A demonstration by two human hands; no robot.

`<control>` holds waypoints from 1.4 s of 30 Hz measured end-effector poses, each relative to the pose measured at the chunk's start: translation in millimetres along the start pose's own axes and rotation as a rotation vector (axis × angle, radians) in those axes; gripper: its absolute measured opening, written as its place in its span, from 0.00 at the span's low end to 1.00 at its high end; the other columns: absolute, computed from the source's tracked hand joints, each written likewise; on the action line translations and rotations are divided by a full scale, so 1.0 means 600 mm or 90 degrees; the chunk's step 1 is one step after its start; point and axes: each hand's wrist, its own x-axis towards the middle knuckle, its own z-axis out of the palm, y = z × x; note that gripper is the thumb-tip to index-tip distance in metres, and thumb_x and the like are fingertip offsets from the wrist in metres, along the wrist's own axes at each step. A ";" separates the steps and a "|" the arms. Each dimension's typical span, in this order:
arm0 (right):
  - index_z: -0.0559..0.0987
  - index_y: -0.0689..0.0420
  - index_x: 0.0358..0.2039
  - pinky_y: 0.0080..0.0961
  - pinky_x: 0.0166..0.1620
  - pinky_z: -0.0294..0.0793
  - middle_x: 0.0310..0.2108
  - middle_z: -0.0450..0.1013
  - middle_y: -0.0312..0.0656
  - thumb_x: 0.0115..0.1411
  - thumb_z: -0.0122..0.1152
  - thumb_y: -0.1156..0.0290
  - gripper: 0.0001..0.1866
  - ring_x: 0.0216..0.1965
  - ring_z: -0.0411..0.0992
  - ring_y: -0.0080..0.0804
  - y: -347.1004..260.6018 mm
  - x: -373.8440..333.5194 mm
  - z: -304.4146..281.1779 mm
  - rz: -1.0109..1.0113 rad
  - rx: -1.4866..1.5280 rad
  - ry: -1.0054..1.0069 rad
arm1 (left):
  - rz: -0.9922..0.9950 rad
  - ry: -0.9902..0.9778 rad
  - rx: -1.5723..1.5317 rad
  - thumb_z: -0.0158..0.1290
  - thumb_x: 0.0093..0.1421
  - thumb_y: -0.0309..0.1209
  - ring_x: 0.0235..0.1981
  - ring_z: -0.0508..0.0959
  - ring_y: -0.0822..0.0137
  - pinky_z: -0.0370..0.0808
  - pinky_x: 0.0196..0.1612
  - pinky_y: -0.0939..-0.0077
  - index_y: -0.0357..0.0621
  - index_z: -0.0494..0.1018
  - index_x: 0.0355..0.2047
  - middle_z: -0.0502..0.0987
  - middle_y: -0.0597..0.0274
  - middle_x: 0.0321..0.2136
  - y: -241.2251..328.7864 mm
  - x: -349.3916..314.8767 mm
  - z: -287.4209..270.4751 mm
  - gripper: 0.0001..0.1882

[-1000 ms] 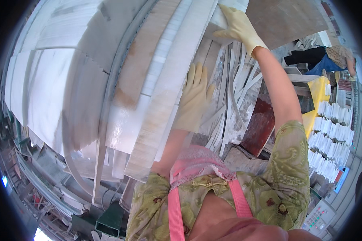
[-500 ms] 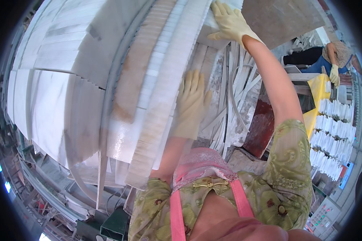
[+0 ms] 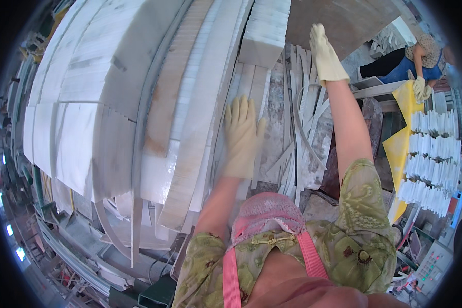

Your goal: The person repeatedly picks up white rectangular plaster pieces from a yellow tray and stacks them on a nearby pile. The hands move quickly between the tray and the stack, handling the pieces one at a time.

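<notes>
My left hand (image 3: 243, 131), in a pale rubber glove, is open with fingers stretched out. It hovers over or rests on grey-white stone strips (image 3: 249, 82) beside the long stone stack; I cannot tell whether it touches. My right hand (image 3: 324, 54), gloved alike, reaches forward with its fingers straight and empty. It is apart from the block of stacked white stone strips (image 3: 266, 31) to its left. Left of my hands stand long rows of white stone strips (image 3: 210, 87), one of them with a brown-stained strip (image 3: 172, 77).
Large white stone slabs (image 3: 77, 138) are stacked at far left. Loose thin offcuts (image 3: 297, 118) lie right of my left hand. A brown board (image 3: 344, 23) stands ahead. At right, a co-worker (image 3: 421, 59) bends near a yellow sheet (image 3: 403, 149) and bundled white strips (image 3: 431, 159).
My right hand has left the block of stacked strips and moved right and slightly back. My left hand stays near the same strips, shifted slightly. The co-worker's hands have come together.
</notes>
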 end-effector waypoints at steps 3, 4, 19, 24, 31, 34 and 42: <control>0.45 0.54 0.78 0.39 0.77 0.36 0.79 0.40 0.45 0.74 0.32 0.41 0.41 0.80 0.37 0.38 0.053 0.026 -0.036 0.051 0.072 0.068 | 0.004 -0.011 0.013 0.52 0.66 0.42 0.70 0.60 0.43 0.50 0.74 0.46 0.33 0.66 0.65 0.64 0.44 0.68 -0.002 0.002 0.001 0.33; 0.45 0.54 0.78 0.40 0.77 0.36 0.79 0.40 0.45 0.74 0.32 0.41 0.41 0.80 0.37 0.38 0.064 0.041 -0.037 0.081 0.111 0.111 | 0.003 -0.019 0.016 0.52 0.66 0.42 0.70 0.60 0.43 0.50 0.74 0.46 0.33 0.65 0.65 0.64 0.44 0.68 -0.003 0.003 0.002 0.33; 0.64 0.52 0.71 0.33 0.71 0.55 0.73 0.58 0.41 0.71 0.31 0.35 0.41 0.73 0.55 0.42 0.059 0.128 0.084 -0.106 -0.563 0.279 | -0.015 -0.063 0.025 0.54 0.65 0.41 0.69 0.60 0.42 0.51 0.74 0.46 0.29 0.65 0.65 0.64 0.41 0.67 0.005 0.015 -0.018 0.34; 0.67 0.53 0.67 0.35 0.68 0.58 0.70 0.62 0.43 0.70 0.38 0.40 0.37 0.70 0.58 0.45 0.054 0.033 0.041 -0.091 -0.486 0.146 | -0.002 -0.032 0.018 0.55 0.65 0.40 0.69 0.60 0.42 0.51 0.74 0.46 0.31 0.65 0.65 0.64 0.42 0.67 0.000 0.015 -0.011 0.34; 0.70 0.56 0.62 0.37 0.65 0.63 0.64 0.67 0.45 0.67 0.47 0.47 0.31 0.65 0.63 0.49 0.107 0.040 0.141 -0.083 -0.431 0.192 | -0.010 -0.033 0.000 0.54 0.65 0.41 0.70 0.60 0.40 0.50 0.74 0.45 0.32 0.65 0.65 0.64 0.42 0.67 -0.004 0.020 -0.002 0.33; 0.72 0.57 0.60 0.38 0.64 0.65 0.62 0.70 0.46 0.66 0.51 0.50 0.29 0.63 0.65 0.51 0.102 0.059 0.120 -0.111 -0.340 0.162 | -0.001 -0.029 0.008 0.54 0.65 0.41 0.70 0.60 0.40 0.50 0.74 0.45 0.32 0.65 0.65 0.64 0.42 0.68 -0.007 0.019 -0.002 0.33; 0.75 0.59 0.55 0.44 0.60 0.67 0.53 0.74 0.50 0.64 0.57 0.53 0.27 0.54 0.70 0.51 0.013 -0.001 0.148 -0.660 -0.696 0.062 | -0.019 -0.037 0.023 0.54 0.64 0.41 0.70 0.60 0.40 0.50 0.74 0.46 0.32 0.66 0.64 0.64 0.41 0.68 -0.011 0.026 0.006 0.33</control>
